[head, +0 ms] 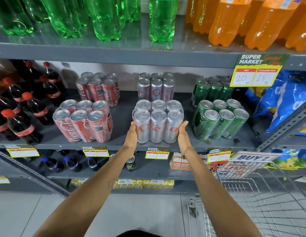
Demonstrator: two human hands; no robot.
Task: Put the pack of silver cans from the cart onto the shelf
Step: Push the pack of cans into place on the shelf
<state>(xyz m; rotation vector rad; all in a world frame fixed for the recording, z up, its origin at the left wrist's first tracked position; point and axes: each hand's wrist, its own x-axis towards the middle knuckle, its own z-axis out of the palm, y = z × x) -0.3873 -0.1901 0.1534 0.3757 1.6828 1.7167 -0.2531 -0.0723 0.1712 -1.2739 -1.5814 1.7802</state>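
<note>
A shrink-wrapped six-pack of slim silver cans [158, 121] stands upright at the front edge of the grey metal shelf [125, 117], between a wrapped pack of red cans [83, 120] on its left and a wrapped pack of green cans [219, 118] on its right. The left hand [131, 134] presses flat against the pack's left side and the right hand [182, 132] against its right side, fingers extended, clamping it between the palms. A second pack of silver cans [156, 87] sits behind it, near the pale back wall. The tier above carries green plastic bottles [104, 16] and orange plastic bottles [255, 19]. Yellow price tags [157, 153] hang along the shelf lip. A wire shopping cart [261, 194] stands at lower right on a pale tiled floor [25, 214].
</note>
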